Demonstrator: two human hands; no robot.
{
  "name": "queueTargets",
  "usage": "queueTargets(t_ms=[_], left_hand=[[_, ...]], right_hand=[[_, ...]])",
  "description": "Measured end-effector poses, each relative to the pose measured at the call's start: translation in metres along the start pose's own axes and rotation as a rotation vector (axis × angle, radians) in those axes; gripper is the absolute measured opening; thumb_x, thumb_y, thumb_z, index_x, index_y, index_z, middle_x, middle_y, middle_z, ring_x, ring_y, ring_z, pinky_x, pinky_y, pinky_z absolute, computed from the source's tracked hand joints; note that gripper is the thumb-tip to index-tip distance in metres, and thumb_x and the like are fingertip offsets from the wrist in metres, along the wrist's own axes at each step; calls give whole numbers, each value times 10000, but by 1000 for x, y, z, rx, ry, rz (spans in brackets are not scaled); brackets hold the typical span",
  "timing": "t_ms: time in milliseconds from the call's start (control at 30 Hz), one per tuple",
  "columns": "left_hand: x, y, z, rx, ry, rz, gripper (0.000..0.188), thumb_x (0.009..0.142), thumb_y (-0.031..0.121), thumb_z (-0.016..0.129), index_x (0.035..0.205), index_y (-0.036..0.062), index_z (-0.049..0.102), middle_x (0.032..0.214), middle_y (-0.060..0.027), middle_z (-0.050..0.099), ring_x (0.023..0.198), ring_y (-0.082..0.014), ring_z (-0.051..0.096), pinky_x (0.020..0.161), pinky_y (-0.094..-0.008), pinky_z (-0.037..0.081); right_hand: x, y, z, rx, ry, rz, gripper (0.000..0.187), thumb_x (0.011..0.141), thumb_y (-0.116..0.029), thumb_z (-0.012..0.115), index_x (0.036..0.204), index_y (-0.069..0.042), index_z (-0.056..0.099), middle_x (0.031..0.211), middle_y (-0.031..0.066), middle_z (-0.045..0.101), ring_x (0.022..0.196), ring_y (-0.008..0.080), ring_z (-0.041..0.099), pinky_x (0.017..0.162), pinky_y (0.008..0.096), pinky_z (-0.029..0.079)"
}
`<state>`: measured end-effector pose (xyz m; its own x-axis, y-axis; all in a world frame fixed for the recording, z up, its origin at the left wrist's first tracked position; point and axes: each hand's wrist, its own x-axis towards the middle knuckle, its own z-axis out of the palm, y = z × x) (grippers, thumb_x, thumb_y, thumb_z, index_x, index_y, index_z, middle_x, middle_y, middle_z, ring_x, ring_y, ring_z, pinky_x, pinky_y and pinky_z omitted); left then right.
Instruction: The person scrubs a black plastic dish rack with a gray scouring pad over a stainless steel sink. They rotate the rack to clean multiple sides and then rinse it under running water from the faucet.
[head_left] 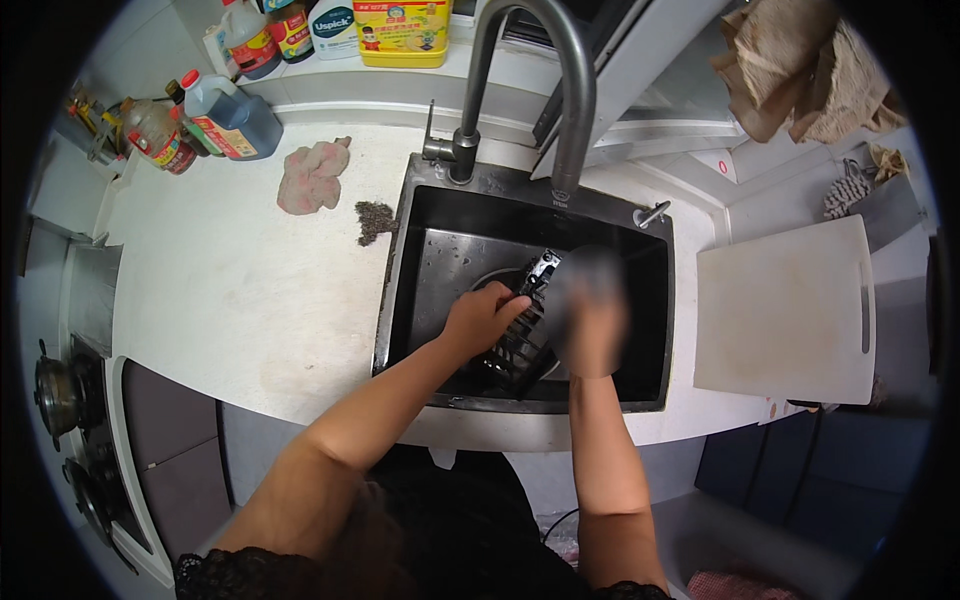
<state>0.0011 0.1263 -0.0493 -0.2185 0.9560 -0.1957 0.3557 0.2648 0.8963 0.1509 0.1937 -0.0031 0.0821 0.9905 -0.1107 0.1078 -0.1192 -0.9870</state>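
Over the dark sink (452, 398), my left hand (483, 318) is closed on the upper left side of a black slatted rack (517, 350). The rack is tilted and wet, with a shiny end near the middle of the sink; its exact kind is unclear. Just right of it is my right hand (597, 335), smeared by blur, so its fingers and anything in them do not show. Part of a round metal rim (490, 276), like a bowl or pan, shows beneath the rack. Above the sink arches a grey faucet (578, 110).
Left of the sink lie a brown scouring pad (375, 222) and a pinkish rag (313, 177). Sauce bottles (235, 118) and a yellow jug (402, 32) stand at the back. A white cutting board (785, 310) is at the right. Pots (62, 395) sit far left.
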Motion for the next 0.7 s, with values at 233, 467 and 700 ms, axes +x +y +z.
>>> queueTargets(t_ms=[233,467,700], left_hand=[[13,-26,31,19,217,81,462,832,443,629,826,-18,587,893,-228,638,869,-362,619,737,-405,480],[9,8,31,-212,133,62,460,832,408,648,957,-34,650,877,-166,667,797,-278,641,723,-341,489],[8,12,2,-801,150,-355,401,897,399,597,905,0,640,758,-25,609,661,-111,560,615,-261,469]], right_hand=[[-4,5,-3,180,-104,-64,289,921,-245,589,1079,-3,605,924,40,633,819,99,581,723,227,472],[8,7,-20,482,-141,295,295,972,-279,473,1065,-29,599,906,41,641,791,110,602,695,237,492],[-49,20,-10,347,-401,84,380,968,-174,466,1215,108,524,1113,119,608,1008,137,546,895,251,413]])
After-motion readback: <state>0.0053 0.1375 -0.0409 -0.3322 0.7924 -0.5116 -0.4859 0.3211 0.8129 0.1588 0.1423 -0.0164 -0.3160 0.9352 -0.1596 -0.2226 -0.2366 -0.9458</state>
